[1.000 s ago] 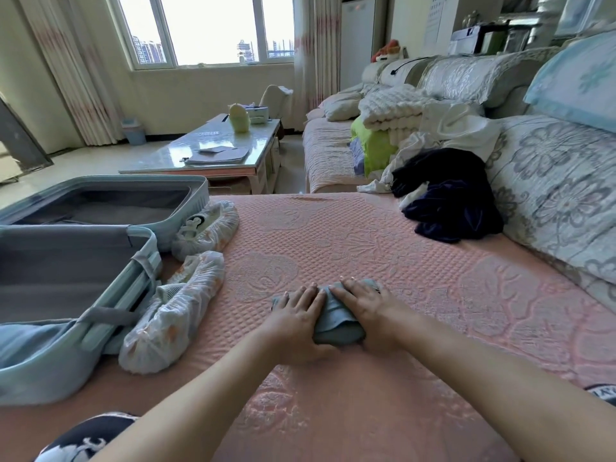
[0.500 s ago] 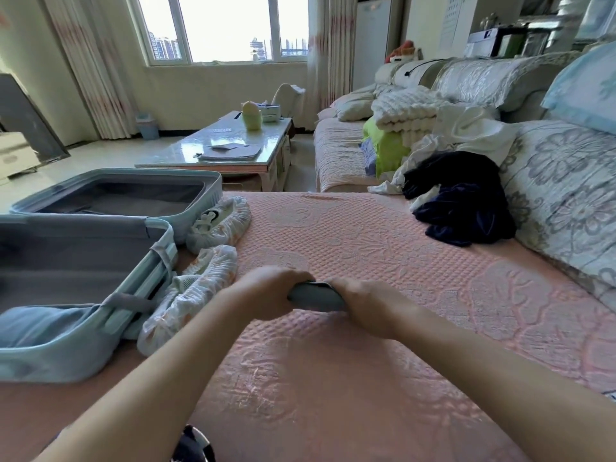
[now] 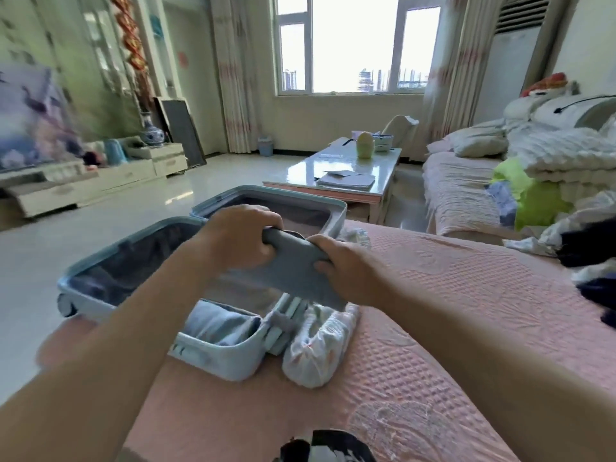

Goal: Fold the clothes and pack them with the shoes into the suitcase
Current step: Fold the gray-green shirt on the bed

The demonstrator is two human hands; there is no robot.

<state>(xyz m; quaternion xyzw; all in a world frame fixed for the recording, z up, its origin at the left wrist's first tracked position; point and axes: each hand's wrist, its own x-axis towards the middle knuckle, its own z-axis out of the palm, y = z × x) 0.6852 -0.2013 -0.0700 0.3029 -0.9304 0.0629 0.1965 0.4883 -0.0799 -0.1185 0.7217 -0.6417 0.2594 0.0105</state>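
Bedspread (image 3: 443,295) | grey garment (image 3: 293,266) axis far-left to near-right | left hand (image 3: 238,240), right hand (image 3: 345,266) grip

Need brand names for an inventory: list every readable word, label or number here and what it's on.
No text is readable.
On the papers on the coffee table: too blurred to read.
On the suitcase and the folded grey garment: no label visible.

Left hand (image 3: 238,240) and right hand (image 3: 345,268) grip a folded grey garment (image 3: 296,266) above the open light-blue suitcase (image 3: 230,356); a plastic-wrapped shoe (image 3: 316,348) lies just beside it.
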